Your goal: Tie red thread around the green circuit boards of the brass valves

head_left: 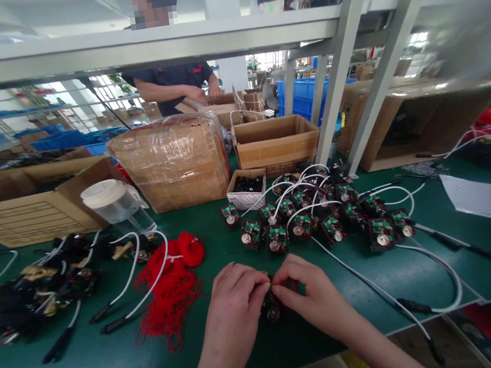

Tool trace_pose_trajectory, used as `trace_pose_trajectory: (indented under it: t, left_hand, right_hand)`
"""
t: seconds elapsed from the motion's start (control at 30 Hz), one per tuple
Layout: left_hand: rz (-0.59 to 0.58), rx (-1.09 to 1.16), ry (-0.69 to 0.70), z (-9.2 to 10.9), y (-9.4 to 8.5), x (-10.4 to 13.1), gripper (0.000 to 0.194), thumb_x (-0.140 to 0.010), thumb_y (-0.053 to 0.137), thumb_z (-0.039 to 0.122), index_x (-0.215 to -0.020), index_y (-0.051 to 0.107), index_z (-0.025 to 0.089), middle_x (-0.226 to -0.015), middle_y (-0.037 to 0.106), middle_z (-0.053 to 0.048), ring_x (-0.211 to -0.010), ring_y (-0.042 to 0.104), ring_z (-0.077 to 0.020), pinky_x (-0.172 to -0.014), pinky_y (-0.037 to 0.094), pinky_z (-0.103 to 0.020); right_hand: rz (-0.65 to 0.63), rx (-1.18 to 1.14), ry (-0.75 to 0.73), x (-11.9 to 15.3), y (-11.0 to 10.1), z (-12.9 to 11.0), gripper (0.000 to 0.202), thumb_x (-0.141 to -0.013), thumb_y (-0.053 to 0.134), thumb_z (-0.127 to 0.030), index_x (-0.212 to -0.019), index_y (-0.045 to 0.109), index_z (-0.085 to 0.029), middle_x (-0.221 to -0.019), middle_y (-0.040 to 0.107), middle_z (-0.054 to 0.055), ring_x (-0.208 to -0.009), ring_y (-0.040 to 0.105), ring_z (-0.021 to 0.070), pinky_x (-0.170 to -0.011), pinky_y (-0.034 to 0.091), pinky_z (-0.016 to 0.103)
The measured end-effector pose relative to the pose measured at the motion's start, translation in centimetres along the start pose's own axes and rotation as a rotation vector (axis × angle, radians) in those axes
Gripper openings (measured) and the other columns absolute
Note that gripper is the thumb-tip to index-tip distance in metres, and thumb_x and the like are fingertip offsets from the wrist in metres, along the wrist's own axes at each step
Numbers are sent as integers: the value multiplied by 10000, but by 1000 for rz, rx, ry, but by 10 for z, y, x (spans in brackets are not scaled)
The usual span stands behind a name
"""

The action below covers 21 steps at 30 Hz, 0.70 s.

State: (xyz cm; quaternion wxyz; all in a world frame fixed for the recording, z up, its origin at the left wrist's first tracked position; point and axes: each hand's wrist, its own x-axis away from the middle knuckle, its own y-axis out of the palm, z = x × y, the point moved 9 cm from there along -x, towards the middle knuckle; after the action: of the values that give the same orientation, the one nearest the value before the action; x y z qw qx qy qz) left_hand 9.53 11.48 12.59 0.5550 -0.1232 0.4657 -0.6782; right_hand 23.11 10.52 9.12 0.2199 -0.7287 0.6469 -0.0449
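Near the front of the green bench, my left hand [235, 302] and my right hand [310, 291] meet over a small black part [272, 311] with a round face. The thumb and forefinger of each hand are pinched together at its top. What lies between the fingertips is too small and hidden to make out. Just beyond them stand several black units with green circuit boards [301, 225] and white cables. Left of my hands lies a tangle of red string [170, 300] beside a red bundle of it [192, 248].
More black units with brass fittings [40, 273] lie at left. A plastic jar [117, 208], a taped carton [173, 164], a small box of black parts [247, 190] and an open carton [276, 142] stand behind. Metal posts [347, 64] carry a shelf overhead. A co-worker [175, 87] handles cardboard opposite.
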Motion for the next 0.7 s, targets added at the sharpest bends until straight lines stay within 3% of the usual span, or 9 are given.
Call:
trace_pose_trajectory:
  t: [0.13,0.33,0.57,0.7]
  left_hand:
    - [18,-21,-1,-3,2,-1,133,-886,630,181,-846,727,263,-875,741,0,-892,695,-212,-1042,483,-483]
    - [21,-22,-49,-12,4,5,148,-890,642,191,-945,756,270,-944,746,-22,-923,694,-231,-881,547,-415]
    - [-1,60,-131,-21,5,11,144,-898,621,209,-904,760,247,-929,746,-24,-895,710,-218,-850,562,-383]
    - [10,103,-154,-22,4,12,157,-907,604,244,-894,761,246,-913,747,-26,-868,712,-207,-834,564,-361]
  right_hand:
    - [65,82,21,-1,-4,3,159,-873,639,-84,-765,643,-200,-781,558,-18,-722,561,146,-637,419,257]
    - [155,307,-82,2,-7,-10,130,-889,630,-84,-843,621,-205,-903,570,31,-887,572,209,-774,444,322]
    - [185,160,55,2,-17,10,134,-924,577,-149,-806,595,-212,-820,555,-3,-725,556,165,-653,424,281]
    - [142,109,57,4,-14,15,123,-929,552,-157,-845,622,-213,-832,558,-5,-734,559,160,-658,425,272]
